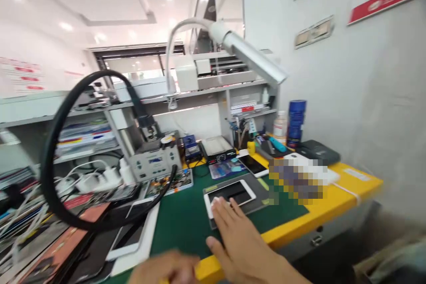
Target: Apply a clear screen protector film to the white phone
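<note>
My right hand reaches over a white tablet with a dark screen. Its fingers lie stretched out near the tablet's left end, the thumb apart from them. At the fingertips is a small white piece, perhaps tissue or cloth, pressed against the tablet. The tablet lies on a dark grey pad on the green mat. My left hand is low at the bottom edge, blurred and cut off, near the yellow table edge; its fingers are hard to make out.
Left stand another white tablet, a looping black arm and a grey instrument box. Behind lie a circuit board and a white phone-like device. A blue can stands back right. A lamp hangs above.
</note>
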{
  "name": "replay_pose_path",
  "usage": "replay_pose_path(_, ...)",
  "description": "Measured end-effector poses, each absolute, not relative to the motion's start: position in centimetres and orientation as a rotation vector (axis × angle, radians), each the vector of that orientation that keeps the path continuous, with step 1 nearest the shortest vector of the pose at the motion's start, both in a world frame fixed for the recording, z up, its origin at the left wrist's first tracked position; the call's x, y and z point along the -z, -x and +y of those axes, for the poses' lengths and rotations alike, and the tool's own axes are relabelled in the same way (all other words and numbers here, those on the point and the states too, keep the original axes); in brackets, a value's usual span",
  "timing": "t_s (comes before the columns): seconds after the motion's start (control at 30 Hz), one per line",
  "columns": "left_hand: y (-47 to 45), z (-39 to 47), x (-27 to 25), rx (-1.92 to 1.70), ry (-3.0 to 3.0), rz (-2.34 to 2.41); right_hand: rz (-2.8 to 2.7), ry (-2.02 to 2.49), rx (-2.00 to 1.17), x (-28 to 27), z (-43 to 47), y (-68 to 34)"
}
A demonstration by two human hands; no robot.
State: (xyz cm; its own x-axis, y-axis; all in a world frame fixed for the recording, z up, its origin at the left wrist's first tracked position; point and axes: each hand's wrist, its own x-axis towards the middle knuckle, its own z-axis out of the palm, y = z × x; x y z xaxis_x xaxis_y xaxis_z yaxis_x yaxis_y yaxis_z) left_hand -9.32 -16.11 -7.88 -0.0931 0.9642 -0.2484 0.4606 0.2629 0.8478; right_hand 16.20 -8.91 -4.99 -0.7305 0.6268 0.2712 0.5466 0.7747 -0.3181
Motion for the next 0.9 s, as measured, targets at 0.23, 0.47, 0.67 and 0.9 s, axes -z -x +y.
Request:
replay_pose_path(0.23, 3.2, -2.0, -0.3, -1.118, -1.932, 1.842, -2.592, 1.053, -0.43, 3.8, -8.6, -20.6)
replay_pose_path(0.47, 6.1, -1.1, 3.3, -1.0, -2.055, 1.943, -2.566, 1.217, -0.454, 3.8, -7.1, -24.6)
replay_pose_path(0.67, 6.7, -1.3, 3.2, -0.975, -2.107, 1.969, -2.591, 1.226, -0.454, 3.0, -4.9, -23.8)
replay_pose_path(0.9, 6.5, -1.3, 3.4, -0.923, -2.146, 1.955, -2.673, 1.254, -0.405, 2.0, -2.1, -21.4)
